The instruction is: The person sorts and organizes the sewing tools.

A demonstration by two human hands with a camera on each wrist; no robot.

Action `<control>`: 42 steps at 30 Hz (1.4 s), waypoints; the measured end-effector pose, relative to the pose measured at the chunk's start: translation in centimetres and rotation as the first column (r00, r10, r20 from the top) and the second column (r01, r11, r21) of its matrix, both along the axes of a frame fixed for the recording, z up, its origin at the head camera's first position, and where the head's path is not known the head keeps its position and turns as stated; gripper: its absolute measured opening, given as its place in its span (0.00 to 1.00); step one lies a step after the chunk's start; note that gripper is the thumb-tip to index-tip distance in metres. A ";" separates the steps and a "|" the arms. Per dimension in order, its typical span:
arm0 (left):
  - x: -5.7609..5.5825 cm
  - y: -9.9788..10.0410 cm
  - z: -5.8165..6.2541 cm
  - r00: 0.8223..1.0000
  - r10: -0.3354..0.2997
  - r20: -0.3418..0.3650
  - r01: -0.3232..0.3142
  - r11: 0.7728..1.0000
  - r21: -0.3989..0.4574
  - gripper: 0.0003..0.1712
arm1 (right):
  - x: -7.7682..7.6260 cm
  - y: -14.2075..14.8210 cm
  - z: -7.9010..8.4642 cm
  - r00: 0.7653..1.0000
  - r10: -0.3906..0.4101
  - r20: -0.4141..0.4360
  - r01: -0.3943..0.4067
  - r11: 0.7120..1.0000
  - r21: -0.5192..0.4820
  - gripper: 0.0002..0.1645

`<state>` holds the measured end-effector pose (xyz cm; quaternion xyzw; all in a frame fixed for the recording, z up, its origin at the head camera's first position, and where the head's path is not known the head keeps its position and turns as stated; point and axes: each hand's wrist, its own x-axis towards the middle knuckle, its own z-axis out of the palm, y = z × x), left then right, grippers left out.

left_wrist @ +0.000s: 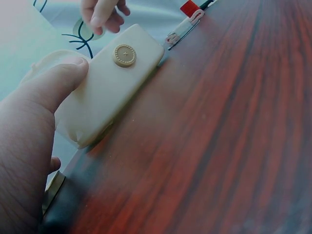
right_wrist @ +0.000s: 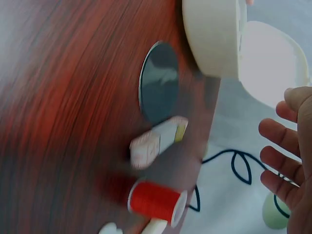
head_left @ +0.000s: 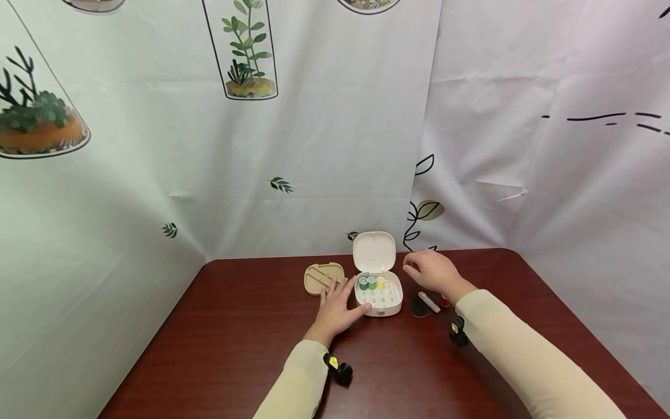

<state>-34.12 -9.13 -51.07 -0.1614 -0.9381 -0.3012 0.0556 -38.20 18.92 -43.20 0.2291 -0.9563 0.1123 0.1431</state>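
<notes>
A white sewing box stands on the table with its lid raised. Teal, green and yellow thread spools sit on its back pegs. My left hand holds the box's front left corner, thumb on the front near the round button and index finger along the side. Right of the box, my right hand hovers with loosely bent fingers and nothing visible in them. Below it lie a dark round disc, a folded tape measure and a red thread spool.
A beige tray with molded slots lies left of the box, partly under my left fingers. Small pale items show at the right wrist view's lower edge. A printed fabric sheet hangs behind the dark red table.
</notes>
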 end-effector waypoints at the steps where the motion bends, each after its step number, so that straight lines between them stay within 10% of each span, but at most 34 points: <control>1: 0.0 0.0 0.0 1.000 0.001 -0.001 -0.001 1.000 -0.003 0.50 | 0.0 0.4 0.0 1.000 0.006 -0.009 -0.006 1.000 0.011 0.08; 22: -0.3 0.0 -0.3 1.000 0.005 0.003 -0.005 1.000 -0.006 0.50 | 3.1 8.2 -1.2 0.994 0.100 0.038 -0.103 0.991 0.080 0.12; 42: -0.4 0.1 -0.4 1.000 0.010 0.014 -0.010 1.000 -0.026 0.50 | 3.6 9.4 -2.6 0.984 0.178 0.027 -0.180 0.979 0.095 0.06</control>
